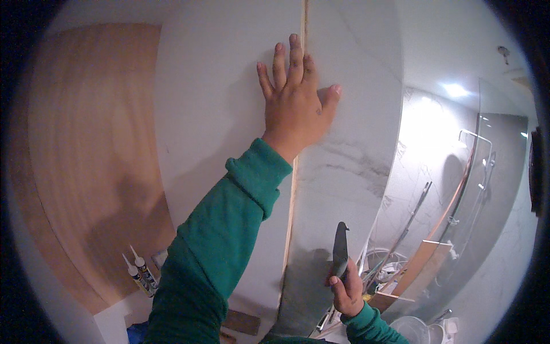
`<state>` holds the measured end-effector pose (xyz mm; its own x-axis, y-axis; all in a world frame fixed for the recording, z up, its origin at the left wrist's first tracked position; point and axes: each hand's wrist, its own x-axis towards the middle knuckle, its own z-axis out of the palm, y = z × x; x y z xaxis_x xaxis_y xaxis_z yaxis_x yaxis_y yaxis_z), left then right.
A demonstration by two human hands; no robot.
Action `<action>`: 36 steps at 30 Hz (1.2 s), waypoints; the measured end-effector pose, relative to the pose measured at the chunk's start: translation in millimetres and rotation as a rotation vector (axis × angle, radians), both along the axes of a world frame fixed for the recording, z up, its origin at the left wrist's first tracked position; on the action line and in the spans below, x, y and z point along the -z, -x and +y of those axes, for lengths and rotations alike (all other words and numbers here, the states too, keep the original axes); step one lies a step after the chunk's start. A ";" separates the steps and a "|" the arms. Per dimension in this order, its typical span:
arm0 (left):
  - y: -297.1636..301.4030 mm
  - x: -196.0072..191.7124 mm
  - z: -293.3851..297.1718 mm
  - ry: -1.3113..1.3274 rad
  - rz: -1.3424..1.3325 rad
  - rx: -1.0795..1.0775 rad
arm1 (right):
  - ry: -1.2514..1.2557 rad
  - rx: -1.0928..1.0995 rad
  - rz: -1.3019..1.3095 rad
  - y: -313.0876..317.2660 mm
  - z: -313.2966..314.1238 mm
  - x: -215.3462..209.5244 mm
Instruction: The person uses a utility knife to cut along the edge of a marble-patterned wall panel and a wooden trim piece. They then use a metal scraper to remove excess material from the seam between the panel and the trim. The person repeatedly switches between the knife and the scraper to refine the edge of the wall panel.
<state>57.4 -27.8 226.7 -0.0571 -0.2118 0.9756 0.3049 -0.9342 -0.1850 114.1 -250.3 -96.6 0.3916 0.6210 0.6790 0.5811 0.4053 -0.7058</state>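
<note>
My left hand (296, 97) is raised with fingers spread, pressed flat against a white marble-look wall panel (349, 132), over the thin vertical seam (293, 189) where it meets a plain white panel (217, 97). The green sleeve runs down from it to the lower edge. My right hand (345, 289) is low, next to the marbled panel, closed around the handle of a dark narrow-bladed tool (340, 247) that points upward.
A wooden panel (86, 166) covers the wall at the left. Two sealant cartridges (140, 274) stand on the floor below it. At the right lies a shower area with a glass screen (487, 189), buckets, boards and long tools (407, 264).
</note>
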 end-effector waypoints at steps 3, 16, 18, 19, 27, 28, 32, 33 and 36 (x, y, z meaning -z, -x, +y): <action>3.6 -13.6 6.9 -0.050 -0.036 -0.075 | 0.024 0.032 -0.052 -0.4 0.3 1.1; -4.5 -85.5 19.6 -0.027 -0.055 -0.149 | 0.026 0.031 -0.062 6.1 -4.6 -12.2; -6.3 -95.0 25.1 -0.058 -0.097 -0.184 | 0.027 0.040 -0.089 1.8 -2.6 -8.3; -7.8 -98.4 21.1 -0.033 -0.070 -0.172 | 0.028 0.055 -0.098 -1.6 -3.2 -5.4; -7.3 -140.3 32.5 -0.058 -0.114 -0.314 | 0.045 -0.068 -0.080 -9.4 -8.7 -7.2; -4.8 -143.9 29.3 -0.019 -0.083 -0.306 | 0.029 -0.106 -0.063 -12.4 -7.1 -4.7; -1.9 -163.9 20.6 0.113 0.001 -0.244 | 0.039 -0.223 0.085 -11.9 -22.1 -12.3; -3.5 -170.8 19.2 0.139 0.013 -0.216 | 0.021 -0.259 0.136 -14.0 -24.4 -8.8; -8.2 -193.3 29.5 0.138 -0.047 -0.227 | -0.099 -0.297 0.033 -31.7 -34.8 -2.5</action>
<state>65.6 1.8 420.0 -0.0691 -0.0891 0.9936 0.5148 -0.8563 -0.0410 145.8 -285.1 -94.1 0.2257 0.6432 0.7317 0.4040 0.6216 -0.6711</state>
